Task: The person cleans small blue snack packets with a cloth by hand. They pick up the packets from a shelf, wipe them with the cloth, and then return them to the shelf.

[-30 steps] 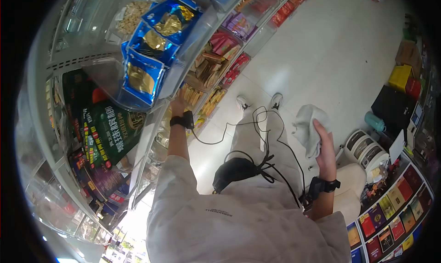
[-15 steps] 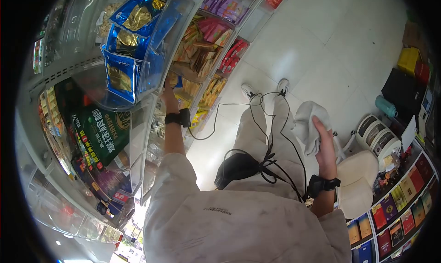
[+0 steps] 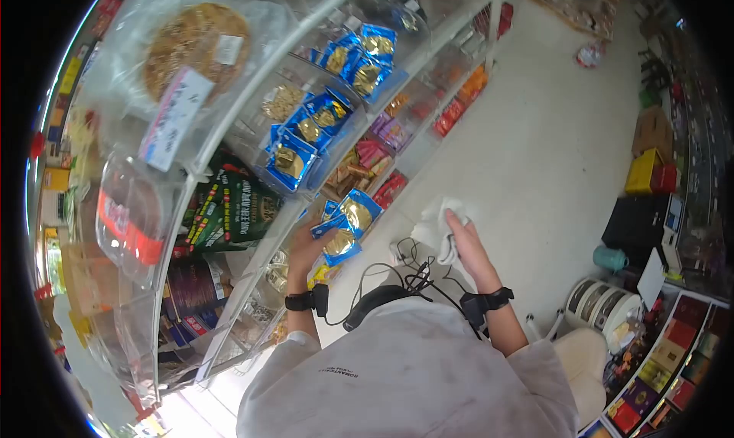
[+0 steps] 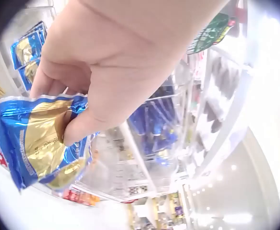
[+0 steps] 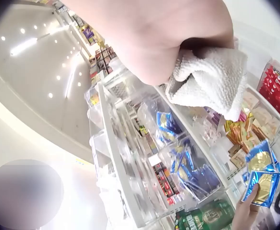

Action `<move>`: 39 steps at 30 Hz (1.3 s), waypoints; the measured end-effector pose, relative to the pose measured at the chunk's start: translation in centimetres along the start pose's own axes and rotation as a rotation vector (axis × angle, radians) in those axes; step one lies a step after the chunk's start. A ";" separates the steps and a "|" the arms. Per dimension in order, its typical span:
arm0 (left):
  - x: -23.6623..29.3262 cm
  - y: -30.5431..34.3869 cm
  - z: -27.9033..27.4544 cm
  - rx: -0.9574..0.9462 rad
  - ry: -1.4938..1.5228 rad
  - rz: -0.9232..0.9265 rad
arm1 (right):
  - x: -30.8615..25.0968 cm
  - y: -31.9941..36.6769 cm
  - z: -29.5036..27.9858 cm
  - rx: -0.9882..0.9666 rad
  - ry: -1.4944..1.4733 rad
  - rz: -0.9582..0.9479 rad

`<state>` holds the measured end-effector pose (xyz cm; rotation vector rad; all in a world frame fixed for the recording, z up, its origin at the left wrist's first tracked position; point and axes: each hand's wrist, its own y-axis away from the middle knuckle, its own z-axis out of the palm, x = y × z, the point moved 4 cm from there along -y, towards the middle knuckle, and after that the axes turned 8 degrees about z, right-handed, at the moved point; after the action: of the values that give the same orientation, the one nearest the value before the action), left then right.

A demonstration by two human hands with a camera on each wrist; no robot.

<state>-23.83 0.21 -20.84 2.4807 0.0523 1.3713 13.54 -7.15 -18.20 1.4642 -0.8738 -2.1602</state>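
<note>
Several blue-and-gold packets [image 3: 358, 212] are pinched between the thumb and fingers of the left hand [image 3: 304, 256], out in front of the shelf edge. The left wrist view shows the thumb of the left hand [image 4: 116, 62] lying over the front packet [image 4: 44, 139]. A white cloth [image 3: 437, 228] is in the right hand [image 3: 472, 253], away from the shelves. In the right wrist view the cloth [image 5: 212, 81] is bunched under the right hand [image 5: 173, 33], whose fingertips are hidden. More blue packets [image 3: 289, 160] stand in a clear shelf bin above the left hand.
A round food item [image 3: 197, 52] in plastic lies on the upper left shelf. Green bags [image 3: 237, 209] sit lower down. Bins of small snacks [image 3: 394, 131] run along the shelf edge. At the right are a white stool [image 3: 585, 361], a teal bottle [image 3: 610, 258] and a black box [image 3: 638, 224].
The left hand has come out from the shelf and now shows several blue packets in its grip. The view has shifted, revealing more upper shelf. The right hand still holds the cloth.
</note>
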 end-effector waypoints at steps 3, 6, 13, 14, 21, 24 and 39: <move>4.0 0.6 0.4 0.086 0.236 0.032 | 0.2 -3.7 3.4 -0.124 0.108 -0.011; 9.4 2.3 1.0 0.122 0.417 0.131 | -1.4 -2.9 8.7 -0.321 0.069 0.093; 17.7 5.4 0.8 0.184 0.681 0.236 | -8.7 3.8 13.8 -0.304 0.228 -0.533; 17.9 5.5 1.2 0.191 0.745 0.218 | -9.3 4.5 14.0 -0.298 0.212 -0.546; 20.3 6.0 2.5 0.138 0.957 0.161 | -12.1 5.3 12.3 -0.272 0.241 -0.533; 19.9 4.8 3.4 0.197 0.892 0.172 | -14.3 5.6 10.9 -0.206 0.138 -0.617; 26.2 3.4 5.5 -0.107 1.636 0.201 | -15.4 11.5 13.3 -0.033 1.042 -1.449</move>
<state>-5.43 0.27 -1.05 0.6913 0.0703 2.8812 6.80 -2.31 3.63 3.1942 0.8557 -1.3664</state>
